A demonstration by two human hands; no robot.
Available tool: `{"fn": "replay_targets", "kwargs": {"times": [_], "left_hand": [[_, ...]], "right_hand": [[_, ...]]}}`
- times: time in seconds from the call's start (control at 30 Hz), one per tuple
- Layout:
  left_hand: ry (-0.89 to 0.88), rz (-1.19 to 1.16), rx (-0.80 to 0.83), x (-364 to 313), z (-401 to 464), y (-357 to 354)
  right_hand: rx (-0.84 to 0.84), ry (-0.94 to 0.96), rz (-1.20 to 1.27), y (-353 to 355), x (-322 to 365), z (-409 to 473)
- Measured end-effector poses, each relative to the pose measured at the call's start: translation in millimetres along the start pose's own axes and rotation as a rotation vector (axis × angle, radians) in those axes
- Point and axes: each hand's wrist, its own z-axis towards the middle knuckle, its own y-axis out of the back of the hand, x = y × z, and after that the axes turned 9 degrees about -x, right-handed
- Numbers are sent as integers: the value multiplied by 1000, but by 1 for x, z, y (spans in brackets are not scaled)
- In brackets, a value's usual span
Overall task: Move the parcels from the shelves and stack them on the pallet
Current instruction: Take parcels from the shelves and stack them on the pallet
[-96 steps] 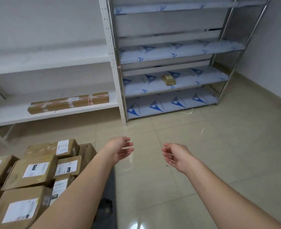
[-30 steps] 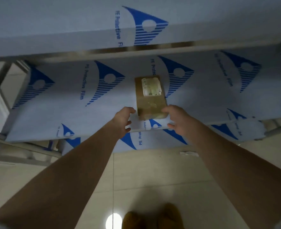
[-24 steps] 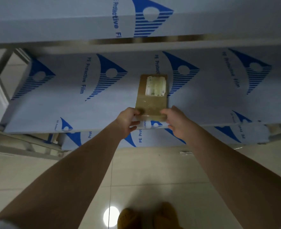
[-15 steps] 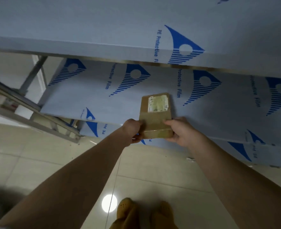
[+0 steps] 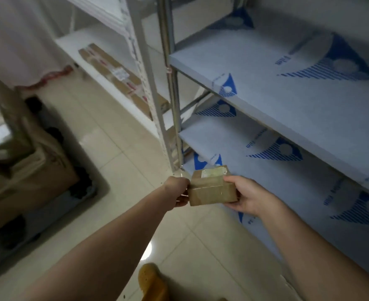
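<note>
A small brown parcel (image 5: pixel 211 186) with a pale label on top is in the air in front of me, off the shelf. My left hand (image 5: pixel 177 193) grips its left end and my right hand (image 5: pixel 247 197) grips its right end, thumb on top. The metal shelves (image 5: pixel 287 101) covered in blue-printed protective film stand at the right. At the far left, blurred stacked cardboard parcels (image 5: pixel 25 168) sit on a dark pallet (image 5: pixel 55 216). A long flat parcel (image 5: pixel 118 74) lies on the white shelf (image 5: pixel 86 64) behind.
Upright posts (image 5: pixel 170 101) of the two racks stand between the white shelf and the metal shelves. Beige tiled floor (image 5: pixel 122 148) spreads between the racks and the pallet. My shoe (image 5: pixel 153 281) shows at the bottom.
Both hands closed on the small parcel and lifted it off the shelf. My view has swung left, bringing the white shelf and the pallet stack into sight.
</note>
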Motion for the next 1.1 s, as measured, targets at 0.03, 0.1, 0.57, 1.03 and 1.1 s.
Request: {"fn": "replay_targets", "kwargs": {"times": [0.03,0.1,0.57,1.03,1.1], "left_hand": [[10,-40,-27,-1,-3,26],[24,-114,-84,-2,-8,77],[-9,-692,-273,-27,-50,422],[-70,-972,-458,-19,-28,630],[-39,-1018,-534,-17,-13,655]], "right_hand": [[30,5,-27,-23,8,-11],[91,23,-70,-68,23,-33],[439,222,-346,-377,126,-210],[678,275,-631,-585,165,-258],[717,239,-716,-619,171,-252]]}}
